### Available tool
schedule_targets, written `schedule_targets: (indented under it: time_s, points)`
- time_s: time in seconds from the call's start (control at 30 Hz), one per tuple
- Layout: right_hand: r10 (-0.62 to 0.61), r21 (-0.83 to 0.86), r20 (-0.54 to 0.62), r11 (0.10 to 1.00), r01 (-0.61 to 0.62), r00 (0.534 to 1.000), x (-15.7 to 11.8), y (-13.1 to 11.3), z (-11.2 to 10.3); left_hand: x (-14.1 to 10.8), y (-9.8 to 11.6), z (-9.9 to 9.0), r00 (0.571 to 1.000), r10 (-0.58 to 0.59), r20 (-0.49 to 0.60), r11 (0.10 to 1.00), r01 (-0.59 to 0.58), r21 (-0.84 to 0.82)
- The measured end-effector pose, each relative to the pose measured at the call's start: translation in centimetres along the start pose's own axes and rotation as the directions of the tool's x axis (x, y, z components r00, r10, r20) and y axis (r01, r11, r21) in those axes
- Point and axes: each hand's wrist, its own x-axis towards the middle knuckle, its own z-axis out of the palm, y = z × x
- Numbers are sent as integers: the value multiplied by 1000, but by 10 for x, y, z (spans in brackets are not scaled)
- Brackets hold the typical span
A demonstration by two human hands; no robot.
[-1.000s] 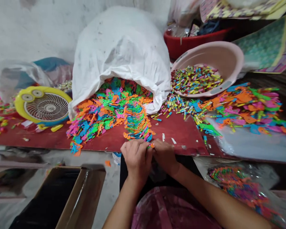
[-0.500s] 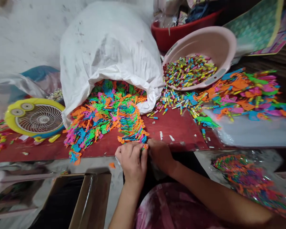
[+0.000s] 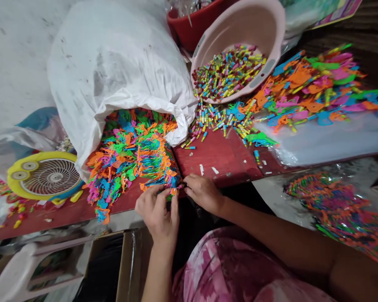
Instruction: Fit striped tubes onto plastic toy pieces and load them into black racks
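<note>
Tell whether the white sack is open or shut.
Open. Colorful plastic pieces spill from the white sack's mouth onto the red tabletop.

The person's left hand [image 3: 160,205] is palm down at the surface's near edge, its fingers bent forward and spread. The right hand [image 3: 203,193] is just beside it, fingers curled toward the left fingertips, its forearm slanting in from the lower right.

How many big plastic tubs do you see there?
2. The pink tub, tilted and holding small colorful pieces, is right of the white sack; the red tub is behind the pink one, partly out of view. The sack could hide more.
</note>
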Motion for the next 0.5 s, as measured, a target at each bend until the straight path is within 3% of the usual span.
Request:
schedule_targets:
  time_s: [0.23, 0.5]
  points:
    - [-137, 46, -66, 989, 140, 988, -2, 6, 0, 3, 3, 2, 1000, -15, 23, 1000, 16, -18]
    - [-200, -79, 55, 976, 204, 978, 6, -1, -5, 14, 6, 5, 1000, 26, 7, 995, -27, 94]
